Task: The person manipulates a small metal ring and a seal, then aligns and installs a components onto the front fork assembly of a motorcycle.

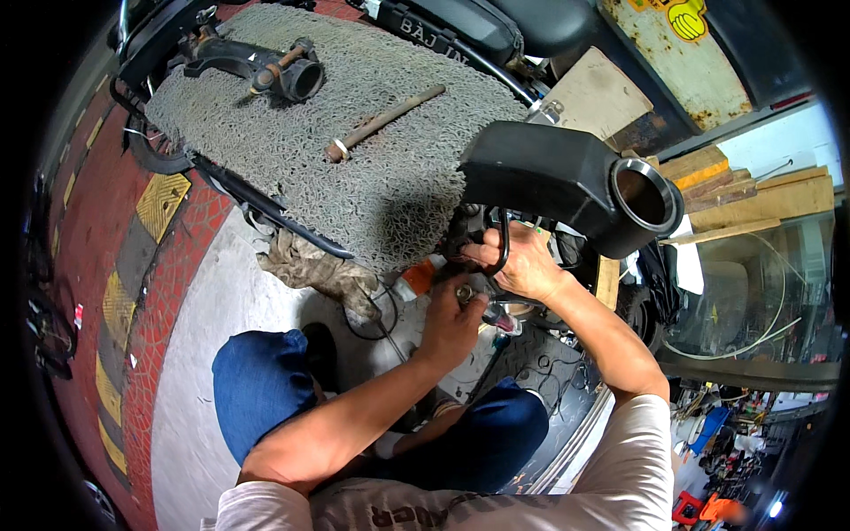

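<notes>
My left hand [453, 326] is curled closed around a tool with a round metal end [464, 293]; most of the tool is hidden. Beside its thumb, a clear and dark red handle [501, 319] points down. My right hand [526, 263] reaches in under the edge of the grey looped mat [354, 71], its fingers bent and closed among dark parts. What they grip is hidden. A curved black bar [504, 243] crosses in front of this hand. Just left of both hands lies an orange and white container [416, 278].
Above my right hand juts a thick black metal arm [549, 168] with an open ring end [645, 196]. On the mat rest a rusty long bolt [390, 121] and a dark forked metal part [266, 69]. Dirty gloves [319, 268] hang below it. Wood pieces [753, 199] and glass [753, 301] stand right.
</notes>
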A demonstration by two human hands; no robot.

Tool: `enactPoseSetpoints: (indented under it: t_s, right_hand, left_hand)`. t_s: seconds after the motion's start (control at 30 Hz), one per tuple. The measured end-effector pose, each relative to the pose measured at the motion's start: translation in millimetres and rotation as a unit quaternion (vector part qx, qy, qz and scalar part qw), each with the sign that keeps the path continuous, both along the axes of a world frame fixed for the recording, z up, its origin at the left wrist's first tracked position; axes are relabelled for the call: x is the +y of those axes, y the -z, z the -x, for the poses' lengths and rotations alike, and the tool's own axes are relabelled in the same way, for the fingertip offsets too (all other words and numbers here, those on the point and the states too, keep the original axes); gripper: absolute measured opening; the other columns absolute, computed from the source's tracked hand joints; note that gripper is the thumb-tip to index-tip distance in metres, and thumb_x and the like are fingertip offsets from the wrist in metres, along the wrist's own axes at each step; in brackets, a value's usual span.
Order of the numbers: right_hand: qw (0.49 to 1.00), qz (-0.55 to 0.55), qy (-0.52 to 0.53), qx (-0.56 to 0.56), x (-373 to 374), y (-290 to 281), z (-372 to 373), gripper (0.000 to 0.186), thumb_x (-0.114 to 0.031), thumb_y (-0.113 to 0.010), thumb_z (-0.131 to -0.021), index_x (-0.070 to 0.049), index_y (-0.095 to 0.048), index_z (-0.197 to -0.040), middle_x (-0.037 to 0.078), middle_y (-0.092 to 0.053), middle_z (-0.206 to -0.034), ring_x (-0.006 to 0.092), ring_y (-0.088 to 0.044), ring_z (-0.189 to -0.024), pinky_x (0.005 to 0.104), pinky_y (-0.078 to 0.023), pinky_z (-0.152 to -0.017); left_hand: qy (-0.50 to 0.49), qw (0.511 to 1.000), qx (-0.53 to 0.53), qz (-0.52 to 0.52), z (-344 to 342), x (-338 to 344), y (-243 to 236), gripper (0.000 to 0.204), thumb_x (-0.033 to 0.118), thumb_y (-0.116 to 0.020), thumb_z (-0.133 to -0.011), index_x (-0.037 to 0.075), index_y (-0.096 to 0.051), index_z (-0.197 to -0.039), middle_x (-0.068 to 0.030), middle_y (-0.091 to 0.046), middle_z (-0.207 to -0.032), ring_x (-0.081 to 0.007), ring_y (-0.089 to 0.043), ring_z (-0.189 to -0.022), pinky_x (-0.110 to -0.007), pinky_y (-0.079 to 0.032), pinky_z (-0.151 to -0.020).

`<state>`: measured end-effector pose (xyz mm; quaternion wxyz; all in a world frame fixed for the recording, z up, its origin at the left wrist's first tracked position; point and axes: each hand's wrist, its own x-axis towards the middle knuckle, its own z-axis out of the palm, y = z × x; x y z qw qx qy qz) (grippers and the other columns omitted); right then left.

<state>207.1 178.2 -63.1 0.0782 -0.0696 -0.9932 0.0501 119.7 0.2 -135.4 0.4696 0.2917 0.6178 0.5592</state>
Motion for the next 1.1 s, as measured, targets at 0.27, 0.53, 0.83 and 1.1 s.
enactPoseSetpoints:
  t_s: [0.27,0.53,0.83,1.1]
  right_hand:
    - [0.986,0.107,0.046,0.121,5.4,0.3,-15.3,0.040,-0.012,-0.071,-0.080,-0.008,-0.069,-0.120,0.009,-0.065,-0.086,0.0307,-0.064,-0.074,0.0401,-0.053,-0.065]
    - [0.811,0.303,0.418,0.274,-25.8,40.6,-51.6,0.029,0.003,-0.068,-0.093,-0.001,-0.064,-0.120,-0.006,-0.051,-0.081,0.0055,-0.047,-0.074,0.0215,-0.042,-0.071]
    - [0.539,0.512,0.450,0.496,-62.1,21.7,-11.4,0.033,-0.025,-0.057,-0.108,-0.002,-0.055,-0.132,0.004,-0.066,-0.087,0.0102,-0.059,-0.073,0.0235,-0.046,-0.066]
    - [0.447,0.565,0.463,0.516,-59.2,-14.0,-34.5,0.043,-0.036,-0.066,-0.104,0.000,-0.054,-0.125,0.005,-0.063,-0.075,0.0142,-0.058,-0.061,0.0291,-0.049,-0.056]
  left_hand:
    - [-0.012,0.999,-0.019,-0.048,-10.2,10.7,2.3,0.053,0.029,-0.067,-0.098,-0.007,-0.052,-0.135,-0.0298,-0.056,-0.128,-0.0429,-0.059,-0.115,-0.048,-0.047,-0.099]
    - [-0.012,0.999,-0.023,0.022,-8.6,23.8,-19.4,0.057,0.021,-0.072,-0.089,-0.007,-0.053,-0.135,-0.0160,-0.067,-0.117,-0.0225,-0.066,-0.101,-0.036,-0.052,-0.092]
    - [0.007,0.977,-0.212,-0.027,-19.8,27.5,-40.5,0.032,0.007,-0.061,-0.086,-0.001,-0.064,-0.116,-0.0024,-0.065,-0.094,-0.0098,-0.060,-0.078,-0.025,-0.049,-0.068]
    - [0.080,0.959,-0.265,-0.062,-47.1,20.6,-42.9,0.041,-0.001,-0.059,-0.086,-0.005,-0.060,-0.127,-0.0069,-0.065,-0.106,-0.0126,-0.063,-0.086,-0.027,-0.052,-0.076]
